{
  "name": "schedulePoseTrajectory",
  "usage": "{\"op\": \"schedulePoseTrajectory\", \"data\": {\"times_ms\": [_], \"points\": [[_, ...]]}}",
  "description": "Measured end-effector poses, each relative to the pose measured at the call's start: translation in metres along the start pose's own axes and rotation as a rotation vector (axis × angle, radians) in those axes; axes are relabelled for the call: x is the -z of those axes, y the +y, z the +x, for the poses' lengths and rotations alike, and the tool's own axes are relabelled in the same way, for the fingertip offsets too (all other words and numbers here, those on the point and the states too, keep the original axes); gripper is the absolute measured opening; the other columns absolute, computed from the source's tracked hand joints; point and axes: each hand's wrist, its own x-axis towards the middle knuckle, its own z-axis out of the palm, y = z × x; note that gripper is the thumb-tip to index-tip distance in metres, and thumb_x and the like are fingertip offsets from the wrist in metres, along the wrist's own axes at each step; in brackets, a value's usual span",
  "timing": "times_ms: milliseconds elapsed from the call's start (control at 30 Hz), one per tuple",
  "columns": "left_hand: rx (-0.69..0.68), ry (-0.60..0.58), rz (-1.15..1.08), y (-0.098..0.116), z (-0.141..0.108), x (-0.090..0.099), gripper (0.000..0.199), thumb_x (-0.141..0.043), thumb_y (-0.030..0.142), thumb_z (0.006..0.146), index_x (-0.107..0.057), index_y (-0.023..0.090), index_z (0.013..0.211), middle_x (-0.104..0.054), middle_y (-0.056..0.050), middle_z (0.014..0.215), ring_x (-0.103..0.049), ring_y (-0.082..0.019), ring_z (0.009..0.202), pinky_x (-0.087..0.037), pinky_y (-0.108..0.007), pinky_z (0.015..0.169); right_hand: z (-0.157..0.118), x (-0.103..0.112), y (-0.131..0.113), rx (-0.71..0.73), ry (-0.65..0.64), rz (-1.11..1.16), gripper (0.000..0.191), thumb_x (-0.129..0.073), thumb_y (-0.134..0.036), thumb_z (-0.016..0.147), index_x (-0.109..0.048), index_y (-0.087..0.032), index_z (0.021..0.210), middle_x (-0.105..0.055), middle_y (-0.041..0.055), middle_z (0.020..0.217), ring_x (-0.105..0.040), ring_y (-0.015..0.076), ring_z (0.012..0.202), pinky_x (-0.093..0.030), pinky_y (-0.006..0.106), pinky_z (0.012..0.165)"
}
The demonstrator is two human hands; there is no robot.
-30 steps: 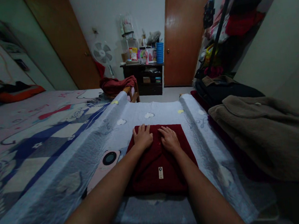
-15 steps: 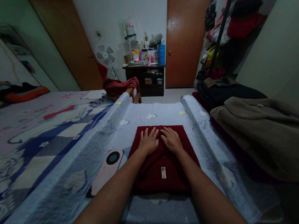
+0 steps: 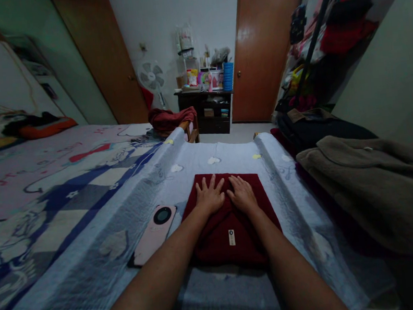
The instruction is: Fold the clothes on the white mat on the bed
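The folded red garment lies on the pale sheet, its long axis running away from the person, label nearest; left hand and right hand press flat, slightly apart, gripping nothing.

From my remote station I log open sheet beyond the cloth's far edge, plus a narrow strip between its right edge and the raised side. Left: phone obstructs any low pass beside the left arm. Between left hand and right hand, only a slim gap; coat bounds the right.
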Motion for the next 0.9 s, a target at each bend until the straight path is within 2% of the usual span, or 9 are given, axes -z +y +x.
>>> {"op": "schedulePoseTrajectory", "data": {"times_ms": [300, 600, 767, 900], "points": [[-0.011, 0.020, 0.031, -0.0004, -0.0017, -0.0012, 0.062, -0.041, 0.049, 0.092, -0.026, 0.039, 0.150, -0.015, -0.003, 0.162, -0.016, -0.045, 0.143, -0.016, -0.069, 0.109, -0.0019, 0.0008, -0.0032, -0.047, -0.040, -0.114, 0.052, -0.038, -0.034, 0.097, -0.037, -0.021, 0.147, -0.030, 0.0055, 0.157, -0.024, 0.0214, 0.145, -0.019, 0.041, 0.115], [-0.010, 0.007, 0.046, 0.0008, -0.0025, 0.0018, 0.062, -0.040, 0.049, 0.092, -0.026, 0.037, 0.151, -0.017, -0.005, 0.162, -0.019, -0.045, 0.143, -0.017, -0.068, 0.109, -0.0068, 0.0043, -0.0041, -0.211, -0.062, -0.192, 0.063, -0.039, -0.047, 0.095, -0.031, -0.020, 0.151, -0.027, 0.0130, 0.157, -0.023, 0.0278, 0.145, -0.014, 0.043, 0.115], [-0.012, 0.017, 0.056, 0.0012, -0.0033, 0.0022, 0.062, -0.040, 0.048, 0.092, -0.025, 0.037, 0.151, -0.017, -0.004, 0.162, -0.020, -0.044, 0.143, -0.017, -0.068, 0.109, -0.0087, 0.0051, -0.0020, -0.226, -0.071, -0.214, 0.057, -0.036, -0.038, 0.096, -0.030, -0.023, 0.151, -0.028, 0.0123, 0.157, -0.024, 0.0271, 0.144, -0.014, 0.044, 0.115], [-0.024, 0.037, 0.051, 0.0001, -0.0028, 0.0000, 0.061, -0.040, 0.048, 0.092, -0.027, 0.036, 0.151, -0.019, -0.005, 0.161, -0.020, -0.045, 0.142, -0.018, -0.068, 0.109, -0.0098, 0.0035, 0.0036, -0.198, -0.014, -0.200, 0.054, -0.035, -0.023, 0.094, -0.038, -0.021, 0.148, -0.037, 0.0120, 0.153, -0.032, 0.0281, 0.141, -0.020, 0.046, 0.113]]}}
